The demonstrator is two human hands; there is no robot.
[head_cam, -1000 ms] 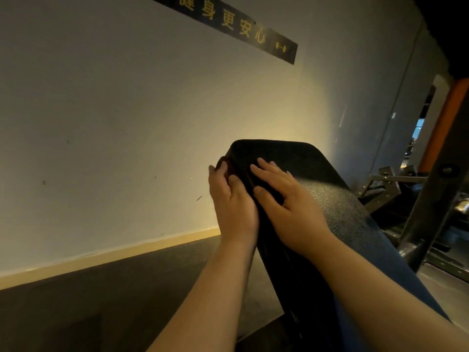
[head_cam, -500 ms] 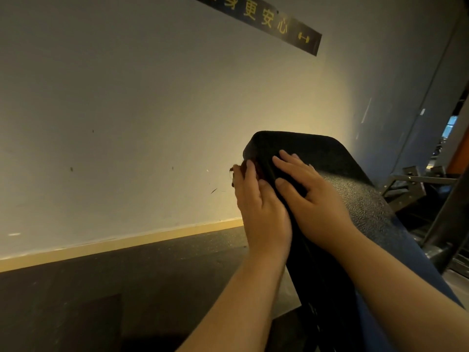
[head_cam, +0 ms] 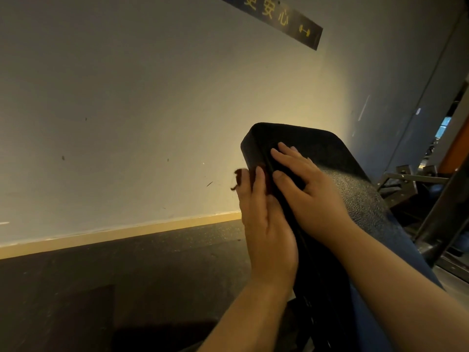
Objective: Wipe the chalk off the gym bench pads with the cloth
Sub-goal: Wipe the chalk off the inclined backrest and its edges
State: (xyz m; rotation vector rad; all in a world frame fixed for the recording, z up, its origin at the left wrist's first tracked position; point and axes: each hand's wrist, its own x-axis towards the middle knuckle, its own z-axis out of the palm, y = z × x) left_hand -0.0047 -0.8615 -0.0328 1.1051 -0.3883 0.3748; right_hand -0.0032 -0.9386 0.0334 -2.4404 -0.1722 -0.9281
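A black padded bench pad (head_cam: 355, 189) slopes up away from me, its rounded top end near the wall. My left hand (head_cam: 264, 224) lies along the pad's left side, its straight fingers pressing a dark reddish cloth (head_cam: 238, 177) against that side. Only a small tuft of the cloth shows past the fingertips; the hand hides the remainder. My right hand (head_cam: 309, 194) lies flat on the pad's top face, fingers spread and pointing toward the top end. I cannot make out any chalk marks on the textured surface.
A pale wall with a yellow baseboard (head_cam: 152, 224) stands just behind the bench. Dark rubber flooring (head_cam: 127, 275) lies to the left. A metal machine frame (head_cam: 406, 179) and a dark upright post (head_cam: 446, 207) crowd the right side. A black wall sign (head_cam: 279, 19) hangs high up.
Both hands have slid a little down the pad, away from its top end. A tuft of the cloth now sticks out left of my left fingertips.
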